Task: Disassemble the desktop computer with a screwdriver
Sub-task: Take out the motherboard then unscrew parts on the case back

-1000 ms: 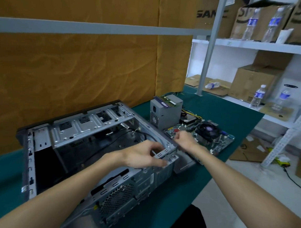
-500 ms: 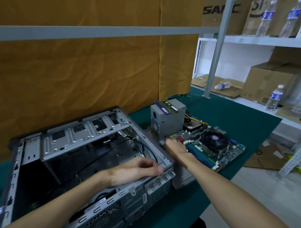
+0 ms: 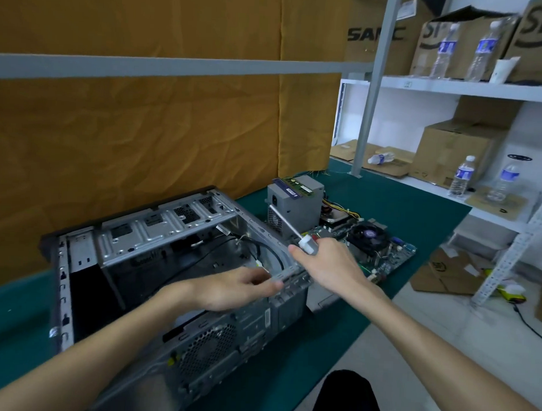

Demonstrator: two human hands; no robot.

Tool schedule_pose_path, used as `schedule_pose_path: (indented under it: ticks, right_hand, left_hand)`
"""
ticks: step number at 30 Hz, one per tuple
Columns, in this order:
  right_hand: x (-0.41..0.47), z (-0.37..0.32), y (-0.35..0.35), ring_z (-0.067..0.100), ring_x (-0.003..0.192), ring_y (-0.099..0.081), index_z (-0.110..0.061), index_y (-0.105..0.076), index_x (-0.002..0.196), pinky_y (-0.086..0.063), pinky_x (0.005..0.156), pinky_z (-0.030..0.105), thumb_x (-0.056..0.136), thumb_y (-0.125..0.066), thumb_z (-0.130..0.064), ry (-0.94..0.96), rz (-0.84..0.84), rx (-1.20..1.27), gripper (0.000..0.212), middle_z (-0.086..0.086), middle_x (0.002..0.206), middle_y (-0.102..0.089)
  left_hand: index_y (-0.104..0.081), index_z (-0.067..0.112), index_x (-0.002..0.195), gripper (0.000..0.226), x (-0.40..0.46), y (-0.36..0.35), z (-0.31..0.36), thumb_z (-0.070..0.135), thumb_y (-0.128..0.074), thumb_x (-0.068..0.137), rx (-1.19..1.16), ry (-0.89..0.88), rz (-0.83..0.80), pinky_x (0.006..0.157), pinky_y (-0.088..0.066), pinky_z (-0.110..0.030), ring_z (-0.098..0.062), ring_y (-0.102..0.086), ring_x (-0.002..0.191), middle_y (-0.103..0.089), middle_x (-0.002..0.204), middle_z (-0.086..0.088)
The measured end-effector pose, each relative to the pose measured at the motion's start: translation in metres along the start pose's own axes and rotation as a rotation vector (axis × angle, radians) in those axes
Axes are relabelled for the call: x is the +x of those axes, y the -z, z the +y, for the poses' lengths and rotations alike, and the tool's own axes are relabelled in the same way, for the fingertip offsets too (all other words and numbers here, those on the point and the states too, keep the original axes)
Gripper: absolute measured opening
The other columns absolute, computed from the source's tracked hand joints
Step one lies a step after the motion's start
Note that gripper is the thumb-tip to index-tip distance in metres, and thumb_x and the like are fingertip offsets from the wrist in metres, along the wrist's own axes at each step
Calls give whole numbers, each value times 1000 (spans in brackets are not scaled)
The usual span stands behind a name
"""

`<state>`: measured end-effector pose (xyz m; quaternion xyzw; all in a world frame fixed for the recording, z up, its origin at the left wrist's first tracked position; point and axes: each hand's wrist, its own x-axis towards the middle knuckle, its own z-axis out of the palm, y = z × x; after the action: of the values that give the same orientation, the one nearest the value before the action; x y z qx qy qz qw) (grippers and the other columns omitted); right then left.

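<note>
Head view shows the right hand (image 3: 329, 262) gripping a screwdriver (image 3: 296, 234) by its pale handle, the shaft angled up and away toward the power supply (image 3: 294, 206). The left hand (image 3: 239, 288) rests curled on the near rim of the computer case (image 3: 158, 241), fingers pinching the metal edge at the corner.

Judging by this, the step in hand is bringing the tool to the case for another fastener. The tip points away from the case, so the next move calls for turning the screwdriver round and seating it on a screw near that corner, while the left hand steadies the frame.

Lying on its side on the green bench (image 3: 371, 193), the case is open and largely stripped: bare drive brackets, a loose black cable (image 3: 262, 251) inside. The motherboard (image 3: 372, 249) with its fan lies just beyond, beside the power supply.
</note>
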<state>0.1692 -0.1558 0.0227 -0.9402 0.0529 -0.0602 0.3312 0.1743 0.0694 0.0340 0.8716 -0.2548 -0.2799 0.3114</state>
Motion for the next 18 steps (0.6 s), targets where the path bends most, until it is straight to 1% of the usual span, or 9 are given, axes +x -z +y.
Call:
schedule_pose_path:
  ticks: [2, 3, 4, 6, 7, 10, 12, 15, 18]
  right_hand:
    - [-14, -5, 3, 31, 57, -65, -18, -46, 64, -52, 55, 44, 82, -67, -67, -33, 31, 15, 56, 3, 58, -55]
    - [-20, -9, 3, 32, 60, -66, -17, -47, 68, -54, 56, 45, 79, -70, -68, -49, 38, 22, 56, 4, 61, -55]
    - [-26, -13, 1, 32, 58, -62, -17, -47, 71, -51, 53, 42, 77, -72, -68, -48, 55, 8, 58, 4, 62, -54]
    - [-34, -20, -5, 26, 55, -50, -14, -47, 74, -38, 51, 35, 79, -72, -66, -33, 107, -45, 58, 4, 66, -52]
    - [-36, -23, -7, 24, 57, -49, -13, -48, 77, -35, 52, 34, 82, -71, -65, -47, 131, -50, 57, 4, 68, -52]
    - [-40, -28, -11, 23, 61, -49, -12, -49, 81, -32, 51, 33, 88, -68, -61, -112, 174, -50, 53, 3, 72, -53]
    - [-41, -31, -14, 25, 64, -50, -10, -51, 85, -30, 50, 33, 91, -65, -59, -119, 196, -78, 51, 4, 74, -54]
    - [-41, -33, -16, 26, 64, -49, -10, -52, 85, -27, 48, 32, 92, -64, -59, -134, 211, -87, 50, 4, 72, -52]
    - [-36, -33, -14, 25, 59, -46, -13, -44, 77, -27, 48, 33, 92, -65, -58, -134, 207, -103, 51, 3, 67, -49]
  left_hand:
    - [-17, 20, 161, 100, -21, -3, -9, 78, -50, 87, 82, 63, -60, 109, -27, -21, -13, -31, 147, -28, 160, 11]
    - [-17, 19, 161, 98, -30, -6, -12, 74, -54, 88, 105, 62, -48, 110, -27, -21, -15, -32, 148, -26, 163, 7]
    - [-29, 18, 157, 88, -38, -8, -14, 68, -58, 90, 102, 45, -4, 111, -34, -24, -17, -42, 142, -37, 160, 3]
    - [-58, 22, 132, 55, -49, -10, -14, 56, -67, 91, -25, -3, 158, 99, -52, -40, -24, -65, 113, -66, 129, -7]
    - [-62, 24, 124, 46, -55, -9, -15, 53, -71, 88, -114, 1, 215, 93, -54, -42, -24, -68, 104, -70, 117, -6]
    - [-59, 31, 127, 50, -73, -8, -21, 55, -74, 85, -112, 36, 168, 92, -47, -23, -6, -61, 114, -62, 124, 20]
    - [-66, 35, 116, 31, -79, -9, -24, 49, -73, 88, -99, 5, 156, 85, -44, -17, -5, -61, 110, -65, 116, 21]
    - [-71, 27, 96, 12, -82, -10, -19, 37, -75, 90, -141, -50, 224, 78, -47, -27, -13, -64, 89, -70, 101, 7]
    - [-69, 22, 97, 16, -83, -10, -15, 36, -75, 91, -113, -62, 238, 96, -48, -43, -21, -63, 103, -69, 108, 1]
